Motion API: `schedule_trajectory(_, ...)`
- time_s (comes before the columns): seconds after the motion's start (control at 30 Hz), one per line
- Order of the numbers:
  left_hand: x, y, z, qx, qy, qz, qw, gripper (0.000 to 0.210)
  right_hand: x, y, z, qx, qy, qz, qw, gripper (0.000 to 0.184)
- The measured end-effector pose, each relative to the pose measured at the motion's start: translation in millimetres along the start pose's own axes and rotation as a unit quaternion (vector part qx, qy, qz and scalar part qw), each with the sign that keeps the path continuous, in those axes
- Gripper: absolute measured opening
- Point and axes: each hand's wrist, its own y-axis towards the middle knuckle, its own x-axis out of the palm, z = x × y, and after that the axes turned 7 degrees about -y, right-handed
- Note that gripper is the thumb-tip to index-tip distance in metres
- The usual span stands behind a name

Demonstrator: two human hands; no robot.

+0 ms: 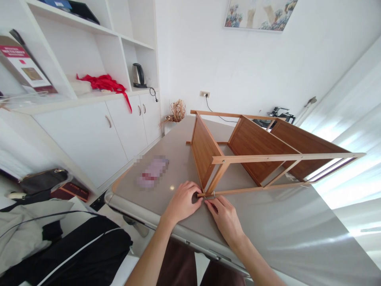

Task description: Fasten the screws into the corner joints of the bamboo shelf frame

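Note:
A wooden shelf rack [258,159] lies on its side on the grey table, its near corner between my hands. My left hand [185,200] is closed around the end of the rack's lower rail, with a dark rounded piece [195,197] showing between thumb and fingers. Just right of it, my right hand [224,216] pinches at the underside of the same rail. A thin bit of metal [205,198] shows at these fingertips; its kind is too small to make out. A small metal piece [214,194] sticks up at the rail beside the fingers.
The grey table [268,222] extends right toward white curtains [351,159]. A pixelated pinkish item [153,171] lies left of my hands. White cabinets [86,135] with an electric kettle [139,75] and red cloth [104,82] stand left. A black coffee maker [282,115] is behind the rack.

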Motion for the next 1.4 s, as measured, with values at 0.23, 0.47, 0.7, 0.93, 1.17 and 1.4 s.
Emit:
schedule_trajectory(0.23, -3.1, 2, 2, -0.012, -0.01, -0.01, 1.0, 0.006, -1, 2, -2, 0.021, 0.003, -0.036, 0.999, 0.022)
schedule_trajectory(0.47, -0.5, 4, 0, -0.025, -0.009, -0.017, 1.0, 0.008, -2, 9, -3, 0.006, -0.011, -0.038, 0.999, 0.018)
schedule_trajectory(0.7, -0.7, 4, -2, -0.029, 0.0, -0.028, 0.999, 0.008, 1, 12, -1, 0.018, -0.02, -0.053, 0.998, 0.021)
schedule_trajectory(0.93, -1.3, 2, 1, -0.036, -0.002, -0.013, 0.999, 0.018, 1, 15, 0, 0.036, 0.004, -0.051, 0.998, 0.022)
schedule_trajectory(1.17, -2.5, 3, 4, -0.025, -0.005, -0.01, 1.0, 0.019, -1, 14, 1, 0.047, 0.07, -0.058, 0.995, 0.013)
schedule_trajectory(1.4, 1.4, 3, 5, -0.048, -0.02, 0.007, 0.999, 0.03, 3, 13, 4, 0.076, 0.09, -0.046, 0.992, 0.014)
